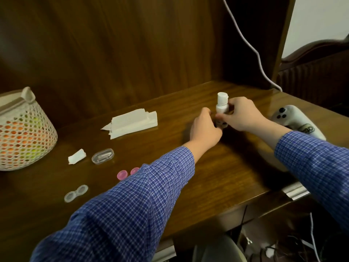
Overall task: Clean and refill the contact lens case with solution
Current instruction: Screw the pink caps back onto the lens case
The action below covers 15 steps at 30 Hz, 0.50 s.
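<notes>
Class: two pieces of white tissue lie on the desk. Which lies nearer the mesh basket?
The small crumpled scrap, beside the clear oval box; the larger folded stack lies farther back.

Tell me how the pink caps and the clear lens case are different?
The caps are pink; the case is clear and colourless. The caps are two separate round pieces, one partly hidden by the left sleeve; the case is two round cups joined together. Both lie on the table, untouched.

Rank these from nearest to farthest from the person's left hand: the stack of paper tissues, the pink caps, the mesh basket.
Measured from the left hand:
1. Stack of paper tissues, just to its left on the desk.
2. Pink caps, nearer the front edge, beside the left sleeve.
3. Mesh basket, at the far left end of the desk.
</notes>
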Each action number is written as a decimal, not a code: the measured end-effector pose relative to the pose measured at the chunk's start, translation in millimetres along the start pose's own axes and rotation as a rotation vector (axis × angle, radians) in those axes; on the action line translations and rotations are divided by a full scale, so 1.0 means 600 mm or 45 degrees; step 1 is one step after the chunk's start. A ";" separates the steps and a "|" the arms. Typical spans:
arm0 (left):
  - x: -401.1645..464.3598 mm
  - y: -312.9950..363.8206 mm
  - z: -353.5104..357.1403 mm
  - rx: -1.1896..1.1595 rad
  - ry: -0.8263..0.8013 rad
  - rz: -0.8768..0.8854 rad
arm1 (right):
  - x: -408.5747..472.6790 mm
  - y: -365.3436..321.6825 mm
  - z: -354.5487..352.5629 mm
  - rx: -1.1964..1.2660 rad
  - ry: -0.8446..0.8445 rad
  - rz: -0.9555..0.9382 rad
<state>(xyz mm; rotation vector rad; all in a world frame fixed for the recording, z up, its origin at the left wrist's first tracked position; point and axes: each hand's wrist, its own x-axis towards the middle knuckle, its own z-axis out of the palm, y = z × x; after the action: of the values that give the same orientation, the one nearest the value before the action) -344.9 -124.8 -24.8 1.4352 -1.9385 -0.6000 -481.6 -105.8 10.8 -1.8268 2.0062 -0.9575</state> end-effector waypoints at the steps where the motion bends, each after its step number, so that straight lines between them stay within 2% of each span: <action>1: -0.002 0.005 -0.008 -0.002 -0.024 0.009 | -0.001 -0.001 -0.001 0.003 -0.011 0.027; 3: -0.016 0.015 -0.037 -0.034 -0.052 0.015 | -0.010 -0.003 -0.008 0.028 -0.011 0.123; 5: -0.041 0.018 -0.082 -0.073 -0.060 0.018 | -0.030 -0.006 -0.016 0.161 0.105 0.192; 7: -0.076 0.008 -0.145 -0.093 -0.046 0.055 | -0.056 -0.026 -0.014 0.306 0.235 0.053; 8: -0.095 -0.001 -0.181 -0.096 -0.021 0.083 | -0.068 -0.044 -0.009 0.355 0.217 -0.053; 9: -0.114 -0.011 -0.218 -0.095 0.011 0.115 | -0.078 -0.066 -0.002 0.381 0.127 -0.162; 11: -0.149 -0.036 -0.297 -0.056 0.096 0.165 | -0.096 -0.119 0.026 0.386 -0.222 -0.337; 13: -0.177 -0.068 -0.376 0.009 0.174 0.143 | -0.109 -0.173 0.065 0.292 -0.579 -0.416; 15: -0.202 -0.109 -0.446 0.042 0.238 0.062 | -0.119 -0.217 0.109 0.128 -0.768 -0.454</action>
<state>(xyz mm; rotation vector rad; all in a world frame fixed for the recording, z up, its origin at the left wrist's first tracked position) -84.0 -24.6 86.8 1.4078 -1.8376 -0.3979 -328.6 -55.3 26.3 -2.1274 1.2821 -0.4789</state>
